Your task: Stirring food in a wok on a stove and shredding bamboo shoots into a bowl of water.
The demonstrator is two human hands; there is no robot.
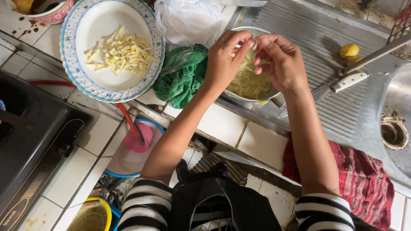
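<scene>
Both hands meet over a metal bowl (246, 31) of pale yellow shredded strips (248, 81) that sits on the steel drainboard. My left hand (222, 57) pinches a strip between thumb and fingers at the bowl's middle, and a ring shows on one finger. My right hand (280, 60) has its fingertips bunched against the left hand's, on the same strip. To the left stands a white plate with a blue patterned rim (70, 51) that carries a small heap of cut strips (122, 52).
A crumpled green cloth (182, 75) lies between plate and bowl. A white-handled knife (338, 85) and a yellow fruit (349, 50) rest on the drainboard (308, 34). A red cloth (364, 179) hangs off the counter. A black stove (30, 141) is at left, the sink drain (393, 133) at right.
</scene>
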